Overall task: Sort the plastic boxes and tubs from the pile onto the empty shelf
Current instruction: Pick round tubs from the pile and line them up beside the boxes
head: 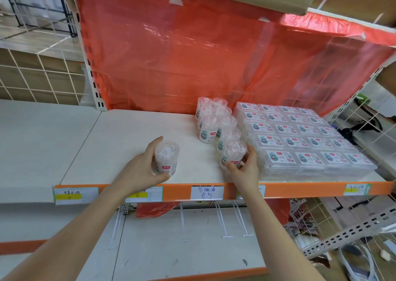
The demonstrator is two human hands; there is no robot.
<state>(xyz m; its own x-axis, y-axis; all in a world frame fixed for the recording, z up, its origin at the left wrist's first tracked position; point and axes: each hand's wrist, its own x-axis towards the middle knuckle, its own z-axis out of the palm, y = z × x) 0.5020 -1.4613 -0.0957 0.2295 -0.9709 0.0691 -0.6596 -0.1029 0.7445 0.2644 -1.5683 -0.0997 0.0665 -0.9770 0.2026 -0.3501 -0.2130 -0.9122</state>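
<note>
A white price tag [207,192] on the orange shelf edge [300,189] bore blue handwriting: 花椒油, with 8.5 beneath it. The far-left tag [76,195] carried handwritten characters above a yellow strip, too faint to read. The partly covered tag [147,194] beside it and the far-right tag [356,189] were just as illegible. The tubs [206,134] and flat boxes [280,156] wore labels with a small red badge of white characters and fine printed lines, all too small to make out.
</note>
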